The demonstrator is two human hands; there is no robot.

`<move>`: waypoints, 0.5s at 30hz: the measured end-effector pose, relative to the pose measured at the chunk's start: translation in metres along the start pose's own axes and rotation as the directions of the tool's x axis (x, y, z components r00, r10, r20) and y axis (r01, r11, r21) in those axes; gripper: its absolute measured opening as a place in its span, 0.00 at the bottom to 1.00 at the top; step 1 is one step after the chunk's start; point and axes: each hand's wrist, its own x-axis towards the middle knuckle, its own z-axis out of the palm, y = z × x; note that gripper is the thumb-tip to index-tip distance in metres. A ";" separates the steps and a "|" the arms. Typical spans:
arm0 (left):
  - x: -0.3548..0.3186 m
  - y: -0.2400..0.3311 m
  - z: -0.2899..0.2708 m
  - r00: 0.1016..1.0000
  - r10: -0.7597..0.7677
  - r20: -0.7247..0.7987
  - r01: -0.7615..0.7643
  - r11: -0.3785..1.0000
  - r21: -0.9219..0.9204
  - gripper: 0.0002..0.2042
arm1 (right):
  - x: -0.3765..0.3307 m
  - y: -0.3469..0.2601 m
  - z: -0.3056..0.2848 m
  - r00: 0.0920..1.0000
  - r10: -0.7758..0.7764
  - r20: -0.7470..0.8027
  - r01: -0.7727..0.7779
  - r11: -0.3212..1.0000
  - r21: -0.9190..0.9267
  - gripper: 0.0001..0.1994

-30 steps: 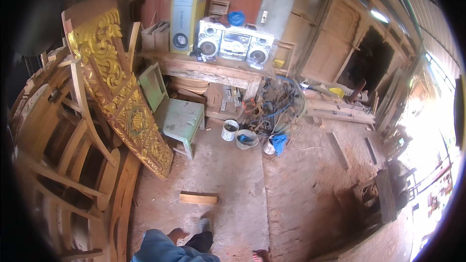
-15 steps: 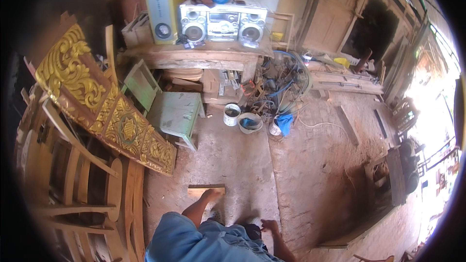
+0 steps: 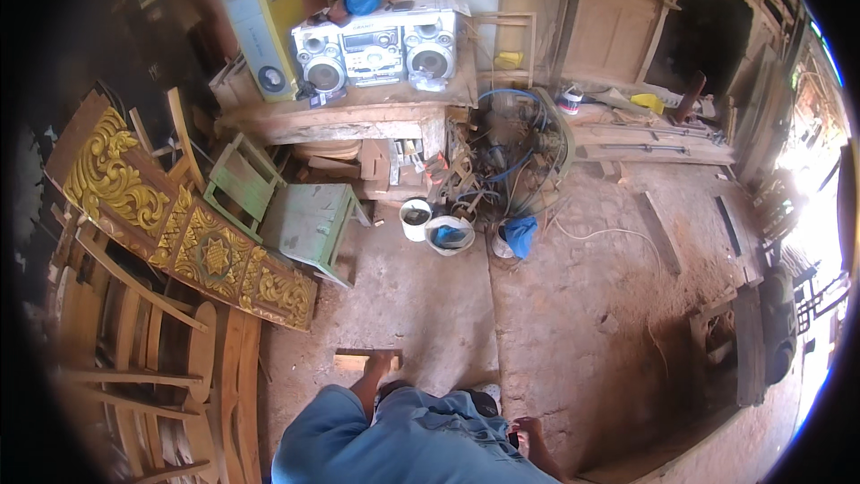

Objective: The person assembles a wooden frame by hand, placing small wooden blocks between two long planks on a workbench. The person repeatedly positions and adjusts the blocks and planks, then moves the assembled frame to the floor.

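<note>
My left hand (image 3: 382,361) is closed on the right end of a short, pale wooden board (image 3: 351,361), held out in front of my body. Its fingers are small in the picture and partly hidden. Low on the right side of my blue shirt, my right hand (image 3: 528,433) is curled. A small dark thing shows at its fingers, too little of it to name. My shoes show just beyond the shirt's edge.
To the left lean a gold carved panel (image 3: 210,246) and curved wooden chair parts (image 3: 134,332). A green chair (image 3: 309,220) stands by a workbench (image 3: 358,116) bearing a silver stereo (image 3: 376,49). Buckets (image 3: 415,222) and tangled cables (image 3: 515,148) lie ahead; timber (image 3: 658,233) lies right.
The view has turned slightly right, so the scene sits further left. My right hand has moved outward to the right and lower. My left hand stays at the board's end.
</note>
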 end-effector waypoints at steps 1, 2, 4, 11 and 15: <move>-0.007 0.010 0.013 0.990 0.095 0.101 -0.105 0.989 0.100 0.30 | 0.016 -0.016 -0.018 1.000 -0.014 -0.019 0.011 0.990 -0.142 0.06; -0.015 0.022 0.025 0.971 0.185 0.151 -0.201 0.974 0.100 0.32 | 0.031 -0.034 -0.044 0.999 0.013 0.048 -0.003 0.979 -0.204 0.07; -0.029 0.053 0.045 0.999 0.015 0.041 -0.003 0.962 -0.271 0.36 | 0.062 -0.076 -0.087 0.991 0.096 0.090 -0.060 0.939 -0.339 0.10; 0.029 0.142 0.013 0.970 0.198 0.143 -0.183 0.976 -0.116 0.32 | 0.094 -0.215 -0.120 0.980 -0.193 -0.050 0.194 0.981 0.001 0.17; 0.090 0.180 0.010 0.969 0.221 0.112 -0.214 0.974 -0.073 0.32 | 0.098 -0.236 -0.084 0.973 -0.218 0.073 0.215 0.976 0.036 0.15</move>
